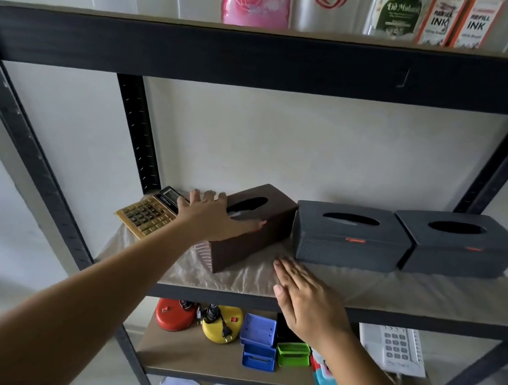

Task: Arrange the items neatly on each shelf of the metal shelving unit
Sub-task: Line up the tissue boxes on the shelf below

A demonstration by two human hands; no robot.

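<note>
1. The metal shelving unit (263, 61) is filling my view, its middle shelf (426, 299) carrying the boxes.
2. Two grey tissue boxes (349, 240) (458, 248) are sitting side by side, touching.
3. The brown tissue box (261, 225) is lying angled, left of them.
4. My left hand (213, 219) is resting spread over its near-left end, fingers loosely draped.
5. My right hand (306, 299) is lying flat and empty at the shelf's front edge.
6. A calculator (146, 213) is lying at far left.
</note>
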